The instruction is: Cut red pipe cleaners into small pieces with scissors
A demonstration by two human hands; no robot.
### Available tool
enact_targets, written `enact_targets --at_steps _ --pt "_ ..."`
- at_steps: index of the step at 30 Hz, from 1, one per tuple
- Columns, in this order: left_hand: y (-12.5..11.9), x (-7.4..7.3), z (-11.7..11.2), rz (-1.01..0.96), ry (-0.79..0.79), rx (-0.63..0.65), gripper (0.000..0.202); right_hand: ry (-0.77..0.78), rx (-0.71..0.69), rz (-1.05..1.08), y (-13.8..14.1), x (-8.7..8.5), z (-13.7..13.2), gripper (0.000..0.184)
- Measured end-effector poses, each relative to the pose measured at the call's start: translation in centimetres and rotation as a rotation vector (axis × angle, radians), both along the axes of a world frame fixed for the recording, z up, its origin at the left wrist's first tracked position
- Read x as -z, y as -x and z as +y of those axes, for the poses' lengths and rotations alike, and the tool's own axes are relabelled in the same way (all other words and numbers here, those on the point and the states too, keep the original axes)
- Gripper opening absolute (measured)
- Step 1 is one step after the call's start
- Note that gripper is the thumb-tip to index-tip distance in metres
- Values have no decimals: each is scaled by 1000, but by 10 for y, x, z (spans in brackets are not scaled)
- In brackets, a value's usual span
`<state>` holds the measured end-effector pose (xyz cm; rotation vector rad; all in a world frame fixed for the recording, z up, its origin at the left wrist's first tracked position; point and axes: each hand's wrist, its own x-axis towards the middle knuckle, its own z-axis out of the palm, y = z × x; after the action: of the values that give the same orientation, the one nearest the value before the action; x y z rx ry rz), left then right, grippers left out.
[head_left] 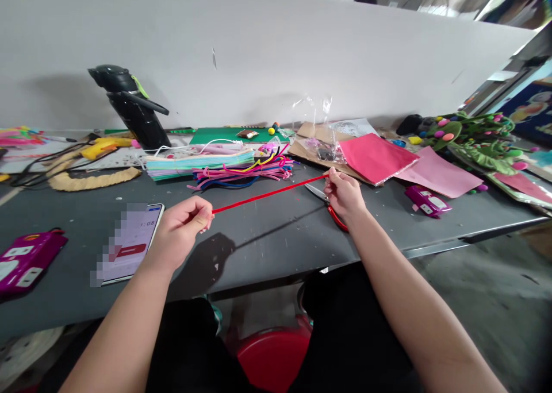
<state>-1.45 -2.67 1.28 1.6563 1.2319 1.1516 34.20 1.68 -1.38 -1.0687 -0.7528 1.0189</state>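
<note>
One red pipe cleaner (271, 195), centre of the frame, is being held straight above the grey tabletop (267, 249), slanting upward to the right. Its lower end is being pinched between thumb and fingers of the left hand (183, 226), left of centre; its upper end is being pinched likewise by the right hand (345, 195), right of centre. One pair of red-handled scissors (337, 219) is being partly covered by the right hand. One multicoloured pipe-cleaner bundle (271, 169), just above centre, is being backed by pastel strips (198, 162).
</note>
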Motion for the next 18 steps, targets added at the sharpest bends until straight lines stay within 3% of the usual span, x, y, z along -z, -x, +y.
enact_targets --at_steps 3,6,10,13,15,18 --pt "2 5 5 64 52 4 23 10 7 -35 0 3 3 49" --pt "6 10 7 350 98 -6 27 21 -15 -86 -3 4 4 49" --pt "9 15 6 731 122 72 35 31 -64 -191 -5 4 -2 46" --pt "-1 15 5 957 -81 -79 31 28 -60 -283 5 4 -10 42" --pt "-19 9 2 986 -257 -193 36 21 -48 -340 19 3 -16 40" --pt "-54 -6 -9 757 -412 -76 43 -8 -39 -452 50 0 -28 40"
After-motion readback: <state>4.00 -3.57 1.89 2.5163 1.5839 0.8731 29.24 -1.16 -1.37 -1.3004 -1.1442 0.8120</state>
